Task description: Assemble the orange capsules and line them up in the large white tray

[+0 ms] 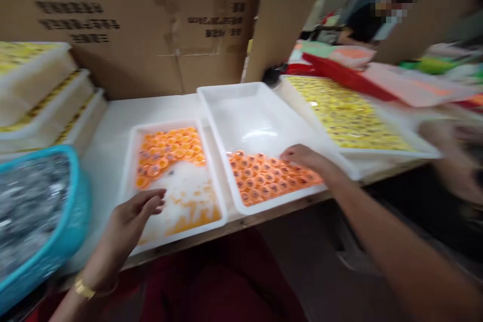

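Note:
My left hand (139, 209) hovers over the near left part of a shallow white tray (223, 211), its fingers curled in and thumb close to them; whatever may be between them is too small to tell. Small round orange pieces (173, 146) with dark centres crowd the far half of that tray, and orange residue marks its near half. To the right, my right hand (304, 156) reaches into a larger white tray (260, 110). Its closed fingertips touch neat rows of orange round pieces (260, 178) with dark marks on top. Those fingertips hide anything they hold.
A blue basket (77, 201) of clear, shiny pieces stands at left, before stacked white trays (45, 100) of yellow pieces. Cardboard (151, 25) walls the back. At right lie a tray of yellow pieces (339, 110), a red strip (347, 78) and another person's hand (449, 146).

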The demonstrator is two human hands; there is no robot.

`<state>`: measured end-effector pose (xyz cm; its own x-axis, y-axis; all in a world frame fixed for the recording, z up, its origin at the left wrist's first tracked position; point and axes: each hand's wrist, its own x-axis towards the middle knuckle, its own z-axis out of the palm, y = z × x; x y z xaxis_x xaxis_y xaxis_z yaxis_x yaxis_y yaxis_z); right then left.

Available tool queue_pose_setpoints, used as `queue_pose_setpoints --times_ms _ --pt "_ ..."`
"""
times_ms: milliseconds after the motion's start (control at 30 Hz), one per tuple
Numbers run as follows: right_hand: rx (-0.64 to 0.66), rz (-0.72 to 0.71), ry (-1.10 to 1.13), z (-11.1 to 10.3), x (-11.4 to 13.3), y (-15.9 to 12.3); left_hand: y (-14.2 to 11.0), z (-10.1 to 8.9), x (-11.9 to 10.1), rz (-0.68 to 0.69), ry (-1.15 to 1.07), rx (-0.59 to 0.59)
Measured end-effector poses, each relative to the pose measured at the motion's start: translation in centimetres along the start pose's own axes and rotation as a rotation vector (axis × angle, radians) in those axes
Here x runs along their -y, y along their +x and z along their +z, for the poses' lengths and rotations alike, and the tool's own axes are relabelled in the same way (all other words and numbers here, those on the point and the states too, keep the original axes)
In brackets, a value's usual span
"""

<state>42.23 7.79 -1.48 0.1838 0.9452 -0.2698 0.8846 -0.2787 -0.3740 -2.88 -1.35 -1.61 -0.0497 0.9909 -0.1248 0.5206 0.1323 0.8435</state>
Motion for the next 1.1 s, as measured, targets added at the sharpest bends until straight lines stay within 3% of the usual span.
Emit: queue_pose_setpoints --times_ms 100,200,300,367,433,533,633,833,1100 --pt "-0.014 0.007 -0.133 0.1 -0.4 1.4 0.5 -1.5 0.8 0.104 -0.048 -0.082" --pt "-0.140 0.049 -0.190 0.3 1.8 1.1 0.9 -2.7 1.6 0.216 0.208 -0.163" --pt "-0.217 -0.092 -0.012 1.0 7.6 -2.7 1.1 -2.0 1.6 0.268 0.544 0.006" --pt "-0.068 -0.351 0.186 2.6 12.7 -5.7 1.3 -0.6 1.3 0.250 0.710 0.155" --pt "0.112 -0.583 0.234 5.1 17.4 -7.6 1.7 0.9 1.0 0.195 0.826 0.228" --pt "0.194 -0.712 0.176 9.1 22.8 -7.7 2.2 2.0 0.9 0.108 0.862 0.250" --pt "0.096 -0.773 -0.013 12.1 26.3 -5.7 2.4 1.9 1.3 0.057 0.823 0.251" --pt "0.001 -0.788 -0.223 14.7 29.7 -2.5 1.7 1.3 1.3 0.022 0.763 0.234" --pt "-0.045 -0.830 -0.218 15.5 29.6 -1.6 1.6 1.0 1.6 0.074 0.600 0.148"
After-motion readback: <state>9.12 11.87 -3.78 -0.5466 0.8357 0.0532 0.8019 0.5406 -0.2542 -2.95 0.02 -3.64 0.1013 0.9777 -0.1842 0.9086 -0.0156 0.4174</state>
